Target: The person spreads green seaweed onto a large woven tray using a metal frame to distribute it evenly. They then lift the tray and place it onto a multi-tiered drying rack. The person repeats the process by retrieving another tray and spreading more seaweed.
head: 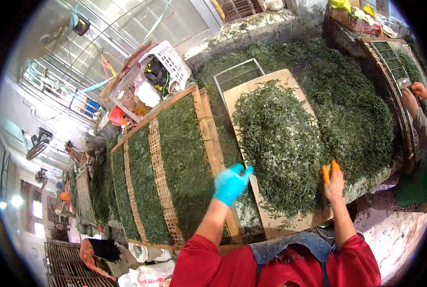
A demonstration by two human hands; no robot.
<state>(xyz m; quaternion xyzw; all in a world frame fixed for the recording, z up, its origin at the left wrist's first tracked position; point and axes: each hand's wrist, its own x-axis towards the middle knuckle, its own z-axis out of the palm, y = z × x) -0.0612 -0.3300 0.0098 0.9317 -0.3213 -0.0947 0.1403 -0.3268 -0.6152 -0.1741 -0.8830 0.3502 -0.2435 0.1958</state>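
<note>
My left hand (pixel 233 182), in a blue glove, is beside the left edge of a pale board (pixel 278 226), its fingers bent apart with nothing seen between them. Orange covers sit on the fingertips of my right hand (pixel 333 181), which is at the board's right side with thumb and fingers apart. Between the hands, a mound of green leafy strands (pixel 278 150) dusted with white lies on the board. A thin metal frame (pixel 236 74) shows behind the board's far end. To the left stands a wood-framed tray (pixel 208 132) filled with similar green strands and crossed by woven strips.
A large heap of green strands (pixel 346 97) spreads behind and right of the board. Plastic baskets (pixel 170 57) with bags stand beyond the tray. At the far right, a co-worker's hands (pixel 410 97) are over another framed tray. White sacks (pixel 152 274) lie low at the left.
</note>
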